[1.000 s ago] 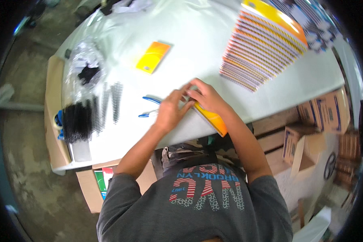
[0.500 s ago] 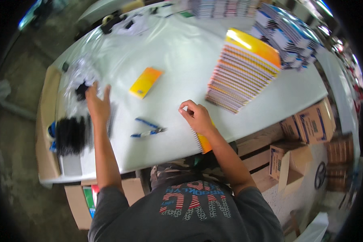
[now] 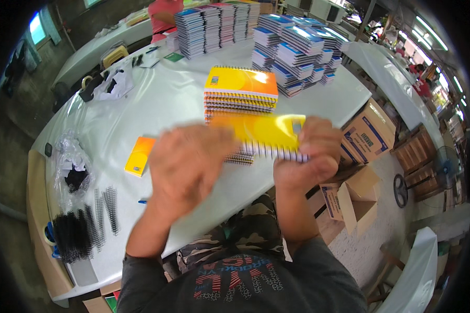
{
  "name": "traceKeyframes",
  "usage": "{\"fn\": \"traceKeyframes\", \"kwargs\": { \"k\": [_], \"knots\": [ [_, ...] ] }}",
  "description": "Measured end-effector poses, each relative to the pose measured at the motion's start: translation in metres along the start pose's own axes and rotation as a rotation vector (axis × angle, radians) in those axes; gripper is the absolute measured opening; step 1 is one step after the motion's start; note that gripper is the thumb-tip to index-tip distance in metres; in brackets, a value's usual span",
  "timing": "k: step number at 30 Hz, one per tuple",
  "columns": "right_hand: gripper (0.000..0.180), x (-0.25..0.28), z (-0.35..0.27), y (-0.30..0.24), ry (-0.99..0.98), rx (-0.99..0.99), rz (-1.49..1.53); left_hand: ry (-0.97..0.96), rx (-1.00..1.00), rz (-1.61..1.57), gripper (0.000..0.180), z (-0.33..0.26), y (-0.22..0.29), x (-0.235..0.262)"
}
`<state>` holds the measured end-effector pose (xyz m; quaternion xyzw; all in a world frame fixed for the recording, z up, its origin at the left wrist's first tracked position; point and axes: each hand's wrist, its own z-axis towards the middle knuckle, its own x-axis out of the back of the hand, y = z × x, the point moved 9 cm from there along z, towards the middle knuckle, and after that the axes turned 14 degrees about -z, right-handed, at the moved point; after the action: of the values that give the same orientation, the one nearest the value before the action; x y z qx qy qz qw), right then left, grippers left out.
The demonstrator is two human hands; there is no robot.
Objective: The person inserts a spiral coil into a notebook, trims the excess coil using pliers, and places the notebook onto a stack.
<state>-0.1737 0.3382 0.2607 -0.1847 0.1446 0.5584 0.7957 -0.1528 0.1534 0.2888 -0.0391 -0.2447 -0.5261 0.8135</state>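
Observation:
A yellow and orange spiral notebook (image 3: 266,129) is held up above the table, its coil edge toward me. My right hand (image 3: 309,155) grips its right end, thumb below near the coil. At the left end, my left hand (image 3: 190,161) is closed, its fingertips at the cover and coil; motion blurs these fingers. Behind the notebook stands a stack of yellow and orange spiral notebooks (image 3: 240,86), partly hidden. A small yellow-orange booklet (image 3: 140,155) lies left of my left hand. A blue handle tip (image 3: 142,201) shows beside my left wrist.
Black plastic coils (image 3: 75,235) lie at the table's left, near a clear plastic bag (image 3: 70,156) with something black inside. Tall stacks of blue notebooks (image 3: 297,49) and other notebook stacks (image 3: 214,28) stand at the back. Cardboard boxes (image 3: 368,133) sit right of the table.
My left hand has come from beside the plastic bag to the notebook. My right hand has risen, and the notebook is now up off the table edge. The view has tilted upward.

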Motion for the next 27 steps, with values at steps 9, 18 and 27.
{"fn": "traceKeyframes", "kwargs": {
  "k": [9, 18, 27],
  "knots": [
    [0.011, -0.041, -0.024, 0.114, -0.543, -0.217, -0.225, 0.091, 0.264, -0.159, 0.023, 0.011, -0.121, -0.047],
    [0.06, -0.036, -0.059, 0.115, -0.454, -0.606, -0.413, 0.505, 0.765, -0.488, 0.027, -0.033, -0.172, -0.057],
    [0.049, -0.031, -0.051, 0.097, -0.373, -0.522, -0.599, 0.744, 0.602, -0.332, 0.019, -0.028, -0.159, -0.062]
  ]
}}
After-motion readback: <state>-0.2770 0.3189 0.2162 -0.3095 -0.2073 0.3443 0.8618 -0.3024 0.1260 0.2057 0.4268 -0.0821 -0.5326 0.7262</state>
